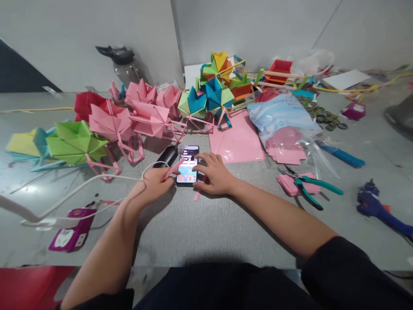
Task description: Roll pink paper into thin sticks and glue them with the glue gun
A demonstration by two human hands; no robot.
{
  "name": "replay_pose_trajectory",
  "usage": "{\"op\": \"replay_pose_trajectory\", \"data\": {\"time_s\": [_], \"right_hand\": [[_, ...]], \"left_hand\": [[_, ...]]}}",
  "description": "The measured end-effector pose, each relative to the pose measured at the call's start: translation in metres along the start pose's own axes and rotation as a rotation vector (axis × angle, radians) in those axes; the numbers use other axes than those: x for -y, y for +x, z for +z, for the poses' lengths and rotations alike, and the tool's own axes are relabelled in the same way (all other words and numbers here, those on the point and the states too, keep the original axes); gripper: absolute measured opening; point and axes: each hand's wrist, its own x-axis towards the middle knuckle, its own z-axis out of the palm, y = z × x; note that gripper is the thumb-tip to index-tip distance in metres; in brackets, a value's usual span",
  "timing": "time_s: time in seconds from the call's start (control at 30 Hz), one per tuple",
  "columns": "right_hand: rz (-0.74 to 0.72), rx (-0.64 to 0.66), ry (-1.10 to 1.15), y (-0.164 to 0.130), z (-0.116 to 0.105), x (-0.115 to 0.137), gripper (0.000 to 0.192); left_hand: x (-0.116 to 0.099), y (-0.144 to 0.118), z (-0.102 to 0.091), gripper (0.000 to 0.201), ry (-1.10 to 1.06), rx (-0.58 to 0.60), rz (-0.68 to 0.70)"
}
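In the head view, the smartphone [187, 165] lay flat on the grey table [206, 224], just in front of the pink origami models [142, 114]. The left hand [154, 185] rested at the phone's left edge, fingers closed on a pink paper strip [173, 168]. The right hand [215, 174] lay open against the phone's right edge, gripping nothing; green-handled pliers [311, 187] lay well right of the phone.

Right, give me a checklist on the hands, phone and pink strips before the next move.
1. Left hand has a pink strip in its grip: ok.
2. Right hand rests on the phone: ok.
3. Phone screen lit: ok.
4. Second pink strip lies under the right hand: ok.
5. White cable plugged into the phone: cannot tell.
6. Pliers lie untouched to the right: ok.
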Motion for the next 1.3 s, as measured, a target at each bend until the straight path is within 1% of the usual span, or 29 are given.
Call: {"op": "replay_pose_trajectory", "data": {"time_s": [0.2,0.4,0.67,0.87,1.1,1.3], "right_hand": [[-0.029,0.024,0.048,-0.001,-0.001,-0.001,0.045],[-0.12,0.038,0.064,-0.002,-0.002,-0.001,0.042],[-0.081,0.045,0.077,-0.002,-0.002,-0.002,0.041],[-0.071,0.026,0.076,-0.002,-0.003,-0.001,0.039],[-0.08,0.018,0.066,-0.002,-0.003,-0.001,0.038],[-0.076,0.016,0.063,-0.002,-0.002,-0.001,0.04]], "left_hand": [[-0.002,-0.001,-0.002,0.039,0.002,-0.077,-0.007],[-0.001,0.002,0.0,0.041,0.019,-0.079,0.015],[0.002,0.004,0.005,0.043,0.031,-0.089,-0.01],[0.004,0.005,0.008,0.045,0.012,-0.06,0.013],[0.014,0.007,0.015,0.037,-0.028,-0.054,0.024],[0.011,0.008,0.015,0.032,-0.038,0.011,0.033]]}}
